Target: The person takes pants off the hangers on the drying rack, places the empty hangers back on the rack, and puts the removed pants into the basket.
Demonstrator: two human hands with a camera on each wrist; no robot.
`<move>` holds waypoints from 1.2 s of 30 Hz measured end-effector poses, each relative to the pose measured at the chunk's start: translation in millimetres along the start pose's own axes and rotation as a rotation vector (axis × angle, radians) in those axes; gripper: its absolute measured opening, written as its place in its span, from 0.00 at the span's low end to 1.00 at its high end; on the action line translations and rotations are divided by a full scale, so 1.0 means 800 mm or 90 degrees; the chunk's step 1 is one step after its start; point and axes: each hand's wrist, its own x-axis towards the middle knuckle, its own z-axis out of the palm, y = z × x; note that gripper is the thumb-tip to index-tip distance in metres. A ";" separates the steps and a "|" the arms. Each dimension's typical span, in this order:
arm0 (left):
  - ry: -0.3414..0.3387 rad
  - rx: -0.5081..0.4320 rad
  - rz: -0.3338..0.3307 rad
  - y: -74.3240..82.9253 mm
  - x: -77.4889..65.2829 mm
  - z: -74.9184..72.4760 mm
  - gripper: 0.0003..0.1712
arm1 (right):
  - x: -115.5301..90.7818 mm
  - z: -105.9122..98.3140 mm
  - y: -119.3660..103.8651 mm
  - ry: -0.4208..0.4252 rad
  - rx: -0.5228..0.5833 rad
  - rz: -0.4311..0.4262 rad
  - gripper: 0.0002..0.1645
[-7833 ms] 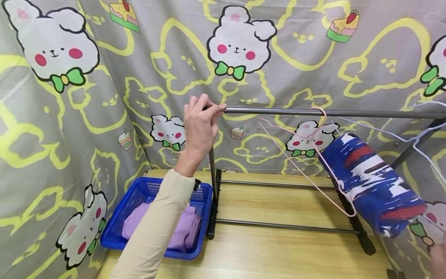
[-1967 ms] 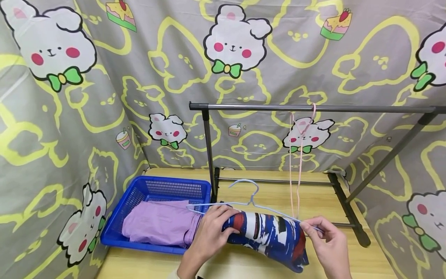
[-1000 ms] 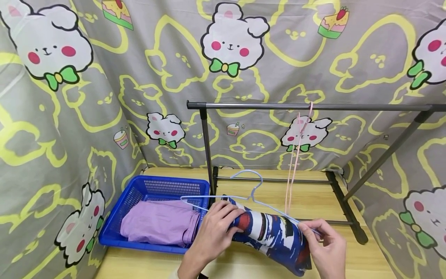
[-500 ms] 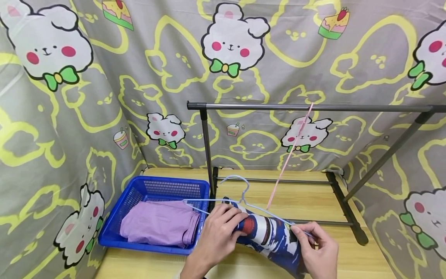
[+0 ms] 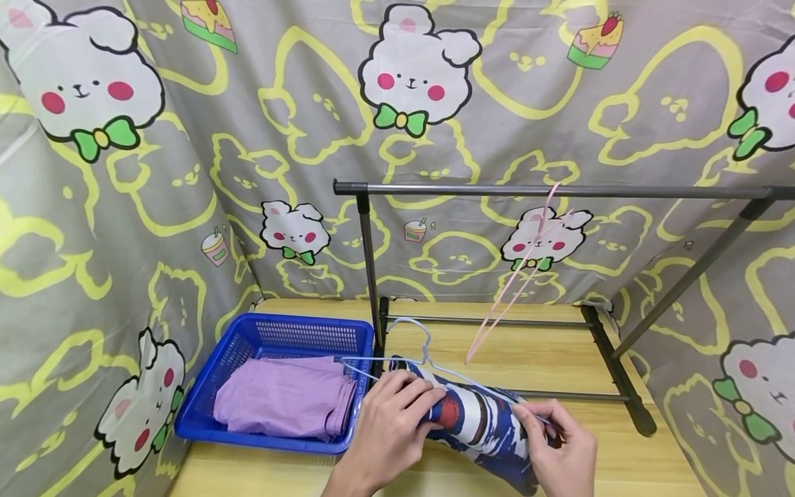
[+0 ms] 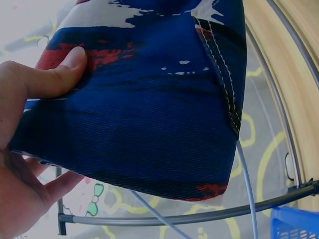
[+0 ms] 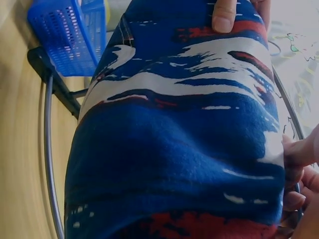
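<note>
Both hands hold a folded garment in a blue, white and red print point(image 5: 466, 414), low in front of the rack in the head view. A light blue hanger point(image 5: 428, 355) runs through it, its hook upward and its left end sticking out past my left hand point(image 5: 397, 428). That hand grips the garment's left end, thumb in front and fingers behind; a stitched slanted edge of the garment point(image 6: 219, 74) shows in the left wrist view. At the other end my right hand point(image 5: 559, 442) pinches the garment's upper edge together with the hanger; its thumb and fingers also show in the right wrist view.
A dark metal clothes rack point(image 5: 459, 189) stands on the wooden tabletop point(image 5: 652, 469), a pink hanger point(image 5: 515, 276) hooked on its rail. At the left is a blue basket point(image 5: 199, 414) holding folded purple cloth point(image 5: 279, 397). A printed curtain point(image 5: 248, 138) encloses the back and sides.
My left hand has left the rail for the garment, which came in from the right. The blue hanger, earlier up at the rail, is in the garment. Lately hands and garment shift slightly; the pink hanger swings.
</note>
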 end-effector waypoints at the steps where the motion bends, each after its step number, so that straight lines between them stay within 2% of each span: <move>1: 0.003 0.004 0.003 0.000 0.000 -0.001 0.25 | 0.000 0.000 0.001 0.003 -0.006 -0.002 0.16; 8: 0.030 0.008 0.024 -0.004 -0.004 -0.007 0.28 | 0.000 -0.003 0.005 0.015 -0.020 -0.008 0.16; 13: 0.030 -0.010 0.018 -0.009 -0.010 -0.005 0.28 | -0.001 -0.007 0.009 0.031 -0.040 -0.003 0.15; 17: 0.026 -0.011 0.031 -0.009 -0.012 -0.004 0.28 | -0.001 -0.011 0.012 0.051 -0.058 -0.004 0.15; 24: 0.024 0.008 0.039 -0.004 -0.008 -0.001 0.27 | 0.001 -0.006 0.014 0.040 -0.047 -0.097 0.17; 30: 0.026 0.002 0.031 -0.003 -0.008 -0.002 0.28 | 0.002 0.002 0.014 0.027 -0.058 -0.110 0.18; 36: 0.027 -0.007 0.009 -0.010 -0.014 -0.005 0.29 | 0.002 0.000 0.021 0.024 -0.053 -0.120 0.18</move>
